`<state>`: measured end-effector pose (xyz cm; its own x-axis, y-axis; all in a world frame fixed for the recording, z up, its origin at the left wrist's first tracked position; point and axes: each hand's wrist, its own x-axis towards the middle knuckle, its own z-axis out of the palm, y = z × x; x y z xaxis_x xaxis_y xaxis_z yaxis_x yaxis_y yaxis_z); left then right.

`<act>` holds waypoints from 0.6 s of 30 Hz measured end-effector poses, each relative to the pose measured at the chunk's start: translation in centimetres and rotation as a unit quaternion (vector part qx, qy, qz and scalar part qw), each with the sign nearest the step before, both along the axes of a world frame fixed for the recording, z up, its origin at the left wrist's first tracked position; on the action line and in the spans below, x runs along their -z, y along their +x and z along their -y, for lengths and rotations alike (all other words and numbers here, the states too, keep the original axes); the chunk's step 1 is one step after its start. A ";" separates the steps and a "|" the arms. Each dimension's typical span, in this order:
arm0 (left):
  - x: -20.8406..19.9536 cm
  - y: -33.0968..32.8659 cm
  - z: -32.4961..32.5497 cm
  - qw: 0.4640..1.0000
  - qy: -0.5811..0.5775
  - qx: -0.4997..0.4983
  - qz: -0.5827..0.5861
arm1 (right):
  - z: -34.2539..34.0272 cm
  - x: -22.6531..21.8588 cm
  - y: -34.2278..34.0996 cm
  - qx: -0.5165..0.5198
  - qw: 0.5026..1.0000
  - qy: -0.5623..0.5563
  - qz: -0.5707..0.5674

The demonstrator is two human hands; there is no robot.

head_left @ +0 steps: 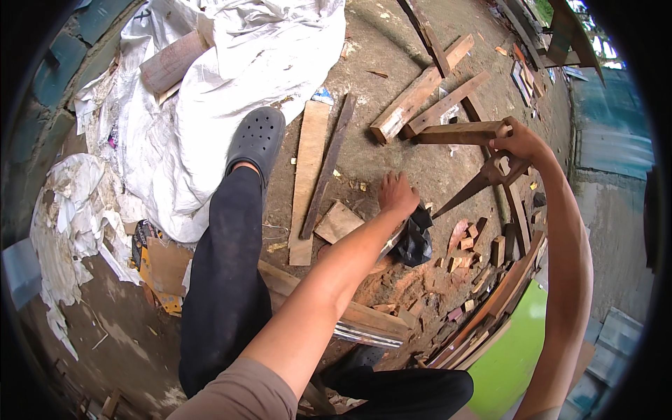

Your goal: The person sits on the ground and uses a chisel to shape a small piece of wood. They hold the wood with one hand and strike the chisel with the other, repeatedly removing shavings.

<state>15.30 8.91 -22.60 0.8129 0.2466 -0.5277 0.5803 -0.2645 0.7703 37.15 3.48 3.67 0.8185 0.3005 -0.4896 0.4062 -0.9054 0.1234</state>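
In front of me on the right, my right hand is closed at the wooden handle of a handsaw. The saw's toothed blade slants down to the left. Beside those fingers is the end of a squared wooden beam. Near the middle, my left hand has its fingers curled in over the dirt ground; whether anything is inside them is hidden. A black plastic bag lies just below its wrist. Left of this hand are a small square wood piece, a dark narrow strip and a pale plank.
A large white sheet covers the ground at the upper left. More timber is piled at the upper right. Small offcuts are scattered right of the bag, near long boards and a green panel. My clog-covered foot stands by the sheet.
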 end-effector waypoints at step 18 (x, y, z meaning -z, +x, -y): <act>2.5 -4.1 -8.6 0.983 0.154 0.064 -0.073 | -5.0 0.0 1.1 -0.006 0.999 0.020 -0.050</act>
<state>11.24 17.50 -25.11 0.7691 0.3129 -0.5573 0.6251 -0.5501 0.5538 38.29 8.53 3.65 0.7625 0.3315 -0.5556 0.4256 -0.9038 0.0448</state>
